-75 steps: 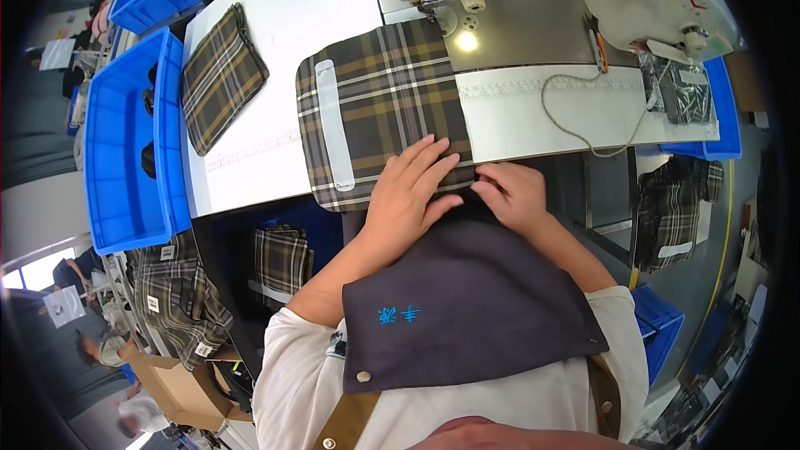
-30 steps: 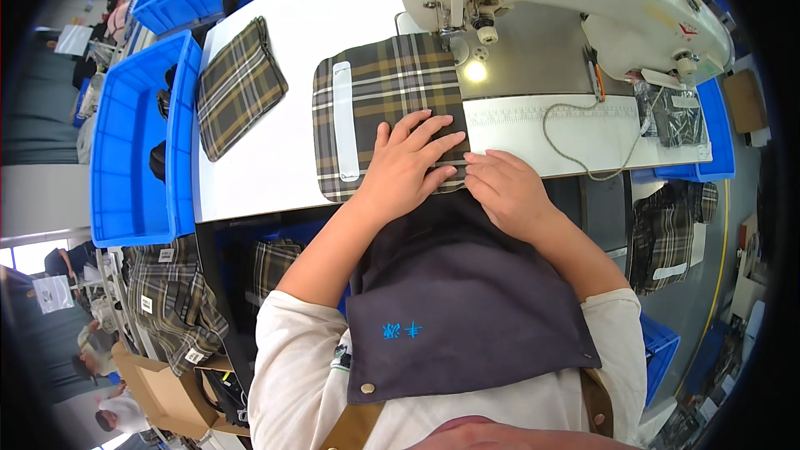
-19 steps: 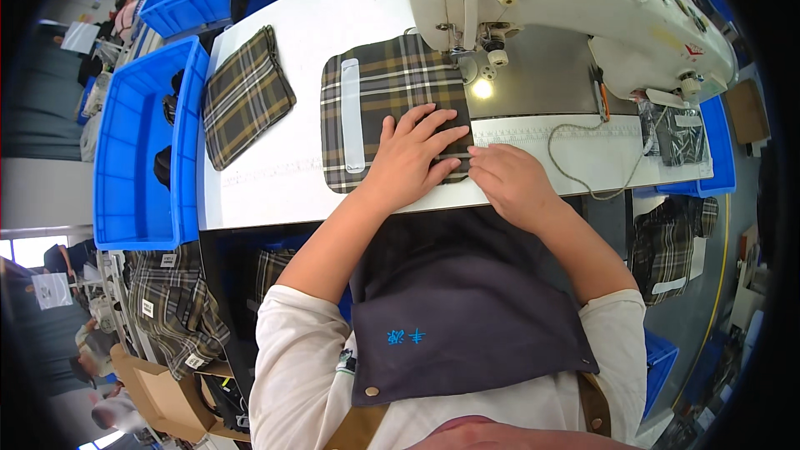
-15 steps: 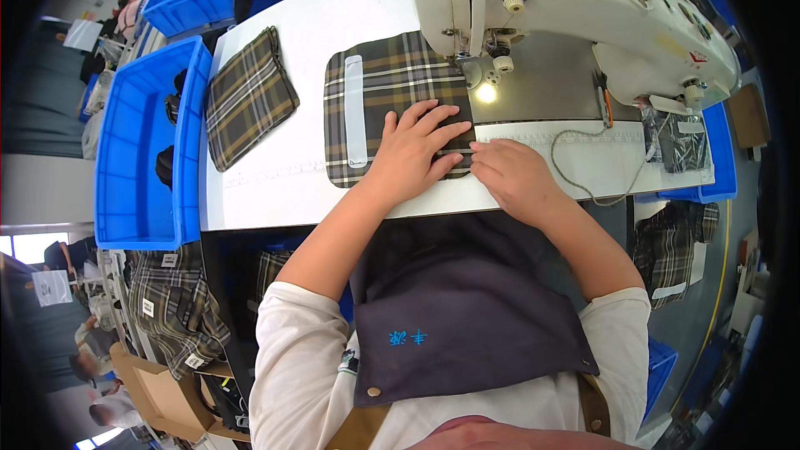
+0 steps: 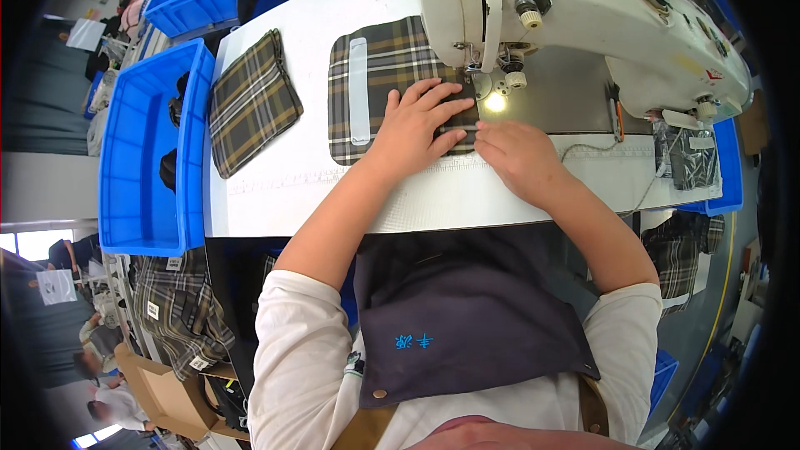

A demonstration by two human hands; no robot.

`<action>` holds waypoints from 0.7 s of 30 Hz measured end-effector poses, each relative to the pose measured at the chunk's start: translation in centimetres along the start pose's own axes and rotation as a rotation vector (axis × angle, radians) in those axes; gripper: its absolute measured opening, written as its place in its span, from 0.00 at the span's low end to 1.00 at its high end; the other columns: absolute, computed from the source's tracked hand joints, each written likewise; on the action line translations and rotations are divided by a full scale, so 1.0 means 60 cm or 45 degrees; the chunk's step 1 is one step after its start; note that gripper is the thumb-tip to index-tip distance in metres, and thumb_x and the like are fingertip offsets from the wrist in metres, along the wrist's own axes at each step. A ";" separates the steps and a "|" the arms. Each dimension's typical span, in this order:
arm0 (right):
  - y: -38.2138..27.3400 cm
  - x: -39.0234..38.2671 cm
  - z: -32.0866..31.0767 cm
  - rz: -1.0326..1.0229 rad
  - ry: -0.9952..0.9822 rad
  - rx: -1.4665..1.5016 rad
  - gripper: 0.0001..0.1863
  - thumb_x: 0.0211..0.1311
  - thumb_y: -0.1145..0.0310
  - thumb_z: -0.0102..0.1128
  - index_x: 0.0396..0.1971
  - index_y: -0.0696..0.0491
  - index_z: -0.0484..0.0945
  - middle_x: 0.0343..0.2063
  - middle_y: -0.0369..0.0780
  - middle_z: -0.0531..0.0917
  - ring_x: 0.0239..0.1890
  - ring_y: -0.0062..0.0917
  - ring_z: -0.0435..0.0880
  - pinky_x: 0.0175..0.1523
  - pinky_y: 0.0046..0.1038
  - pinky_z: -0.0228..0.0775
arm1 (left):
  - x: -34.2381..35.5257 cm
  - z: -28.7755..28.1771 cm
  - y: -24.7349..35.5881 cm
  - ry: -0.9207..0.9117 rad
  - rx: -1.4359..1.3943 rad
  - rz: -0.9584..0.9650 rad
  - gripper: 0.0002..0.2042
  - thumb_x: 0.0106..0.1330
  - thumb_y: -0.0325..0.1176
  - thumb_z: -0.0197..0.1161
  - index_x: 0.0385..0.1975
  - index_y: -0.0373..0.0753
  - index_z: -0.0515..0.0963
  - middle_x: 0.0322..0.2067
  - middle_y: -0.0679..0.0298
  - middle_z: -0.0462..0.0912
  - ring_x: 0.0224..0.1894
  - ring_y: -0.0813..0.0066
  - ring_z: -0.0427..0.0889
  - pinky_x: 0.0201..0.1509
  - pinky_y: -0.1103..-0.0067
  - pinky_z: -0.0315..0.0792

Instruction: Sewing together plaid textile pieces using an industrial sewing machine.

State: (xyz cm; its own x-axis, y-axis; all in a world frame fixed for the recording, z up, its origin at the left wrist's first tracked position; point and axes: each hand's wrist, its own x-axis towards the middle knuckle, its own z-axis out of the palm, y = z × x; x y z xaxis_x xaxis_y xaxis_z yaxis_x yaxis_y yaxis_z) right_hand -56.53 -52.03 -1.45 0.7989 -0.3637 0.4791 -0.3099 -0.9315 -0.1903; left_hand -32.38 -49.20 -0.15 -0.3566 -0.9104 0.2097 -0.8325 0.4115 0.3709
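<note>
Pictured at a white tabletop (image 5: 275, 212), before a cream sewing machine (image 5: 583, 12) and right of a blue bin (image 5: 190, 200). Covering part of a plaid panel (image 5: 387, 71), flat there and partly behind the machine's head, with a left hand (image 5: 408, 133) spread wide in grip, and meeting the panel's right edge with a bunched right hand (image 5: 521, 157), impossible to tell whether pinching it. Showing also a pale strip (image 5: 359, 92) down the panel's left side and orange-handled snips (image 5: 617, 117) at right.
</note>
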 end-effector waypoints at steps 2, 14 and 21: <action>0.003 0.007 0.001 -0.015 0.117 -0.051 0.08 0.54 0.74 0.63 0.36 0.57 0.81 0.41 0.42 0.85 0.48 0.36 0.86 0.54 0.37 0.79 | 0.011 -0.001 -0.007 0.041 -0.027 -0.007 0.23 0.67 0.42 0.69 0.62 0.50 0.78 0.68 0.68 0.75 0.72 0.59 0.66 0.68 0.61 0.59; 0.003 0.030 -0.010 0.315 -0.005 -0.154 0.20 0.59 0.61 0.72 0.49 0.54 0.85 0.48 0.41 0.78 0.60 0.37 0.76 0.65 0.39 0.69 | 0.066 0.003 -0.065 0.047 0.003 -0.077 0.21 0.67 0.46 0.69 0.55 0.46 0.79 0.61 0.65 0.79 0.73 0.61 0.66 0.62 0.54 0.60; 0.007 0.026 -0.006 0.484 -0.095 -0.181 0.27 0.60 0.54 0.72 0.57 0.50 0.83 0.52 0.43 0.77 0.64 0.41 0.71 0.72 0.43 0.62 | 0.097 0.010 -0.095 -0.030 0.103 -0.096 0.20 0.69 0.50 0.66 0.56 0.49 0.82 0.66 0.68 0.75 0.73 0.60 0.64 0.65 0.47 0.59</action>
State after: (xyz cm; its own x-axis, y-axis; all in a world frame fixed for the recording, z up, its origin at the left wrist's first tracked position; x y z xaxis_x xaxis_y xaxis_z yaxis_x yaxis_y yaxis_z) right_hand -55.59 -52.98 -0.48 0.6475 -0.6853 0.3333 -0.6541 -0.7242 -0.2185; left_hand -29.97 -56.89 -1.59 -0.3005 -0.9399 0.1620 -0.8885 0.3376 0.3106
